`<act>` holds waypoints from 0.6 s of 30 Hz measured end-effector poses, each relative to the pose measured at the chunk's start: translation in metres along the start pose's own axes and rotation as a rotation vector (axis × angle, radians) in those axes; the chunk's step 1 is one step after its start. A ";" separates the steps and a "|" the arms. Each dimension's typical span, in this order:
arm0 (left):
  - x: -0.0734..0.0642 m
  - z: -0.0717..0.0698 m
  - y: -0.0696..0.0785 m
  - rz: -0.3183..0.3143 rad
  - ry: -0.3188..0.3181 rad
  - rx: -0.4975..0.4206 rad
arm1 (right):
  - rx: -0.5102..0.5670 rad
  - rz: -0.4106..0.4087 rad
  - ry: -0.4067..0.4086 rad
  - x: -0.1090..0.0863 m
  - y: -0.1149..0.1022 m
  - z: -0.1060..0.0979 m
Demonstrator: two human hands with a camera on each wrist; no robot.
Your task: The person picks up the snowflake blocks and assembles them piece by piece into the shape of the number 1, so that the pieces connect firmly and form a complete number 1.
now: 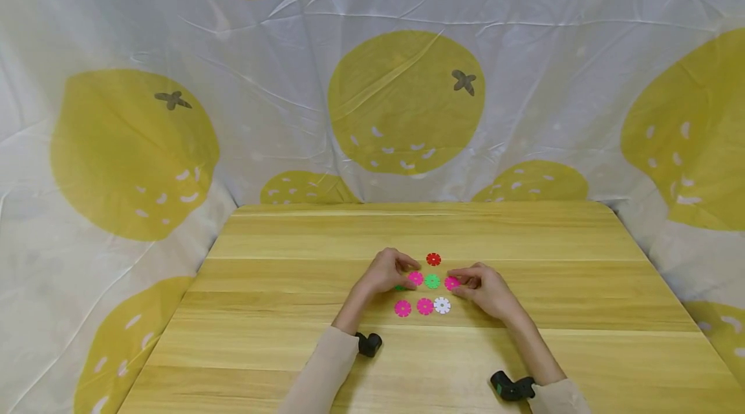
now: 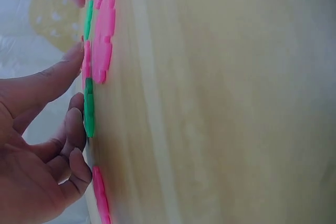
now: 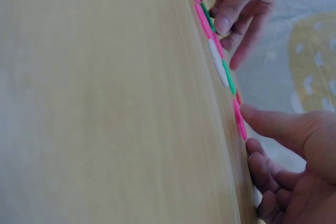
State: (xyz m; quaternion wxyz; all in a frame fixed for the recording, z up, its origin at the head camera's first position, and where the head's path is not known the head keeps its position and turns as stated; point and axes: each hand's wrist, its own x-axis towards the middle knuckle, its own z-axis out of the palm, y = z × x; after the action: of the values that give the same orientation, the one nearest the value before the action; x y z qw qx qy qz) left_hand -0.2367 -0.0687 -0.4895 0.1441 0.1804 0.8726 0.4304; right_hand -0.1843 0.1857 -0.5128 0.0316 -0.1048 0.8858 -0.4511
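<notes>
Well in from the far edge of the tabletop (image 1: 314, 228), the left hand (image 1: 388, 272) pinches a pink disc (image 1: 416, 277), the right hand (image 1: 489, 289) a second pink disc (image 1: 451, 283), either side of a green disc (image 1: 432, 281). Uneven pressure could tilt either or skew the green; a dragging left finger could shift the dark green disc (image 2: 89, 111).

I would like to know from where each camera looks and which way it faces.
Head: worn on the head, facing forward and down at the table, toothed discs and patterned cloth; left hand, right hand and sleeved forearms show.
Left wrist: worn on the left wrist, facing along that hand across the table, discs nearly edge-on; left hand large, part of the right at top.
Right wrist: worn on the right wrist, likewise; right hand large at lower right, left at top.
Shared: both wrist views include the bright green disc.
</notes>
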 end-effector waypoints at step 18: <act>0.005 0.006 0.004 -0.077 0.022 0.034 | -0.043 0.043 0.012 0.002 -0.002 0.002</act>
State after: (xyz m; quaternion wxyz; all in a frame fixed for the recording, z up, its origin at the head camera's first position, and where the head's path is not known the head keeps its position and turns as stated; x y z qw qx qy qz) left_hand -0.2384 -0.0604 -0.4904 0.1478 0.1443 0.8877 0.4114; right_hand -0.1855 0.1823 -0.5122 0.0337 -0.0835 0.8974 -0.4319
